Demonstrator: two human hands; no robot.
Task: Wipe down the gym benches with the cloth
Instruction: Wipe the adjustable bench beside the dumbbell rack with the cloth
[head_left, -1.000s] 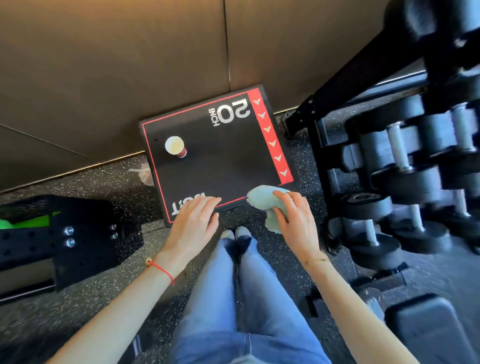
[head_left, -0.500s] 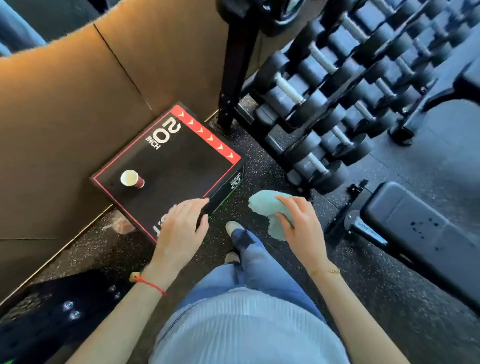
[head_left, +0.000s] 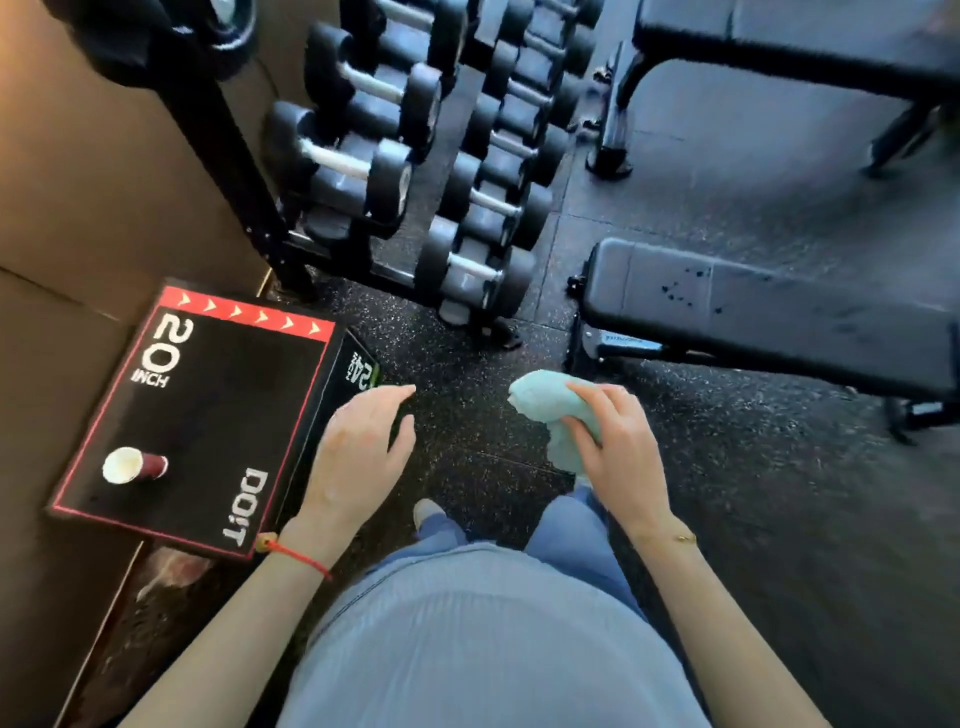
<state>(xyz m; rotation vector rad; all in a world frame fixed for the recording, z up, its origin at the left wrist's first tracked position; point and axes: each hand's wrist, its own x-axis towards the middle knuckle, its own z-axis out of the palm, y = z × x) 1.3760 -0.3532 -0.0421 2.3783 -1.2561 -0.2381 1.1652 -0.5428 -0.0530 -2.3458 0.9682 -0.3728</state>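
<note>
Cloth (head_left: 551, 415) bunched under right-hand fingers (head_left: 597, 402) (gripped).

Box (head_left: 208, 415) left of the left hand (head_left: 358, 457): "20 INCH" and "DO!T" on its top, "24" on its side facing the hand.

Both forearms reach forward from the bottom of the view, bare, the left one coming up from 7 o'clock and the right from 5 o'clock. The left hand (head_left: 358, 457) hangs palm down with fingers loosely curled and spread toward 1 o'clock, holding nothing; a red string circles its wrist. The right hand (head_left: 618, 447) is palm down too, its fingers curled round a bunched cloth (head_left: 550, 410), a thin bracelet at the wrist.
</note>
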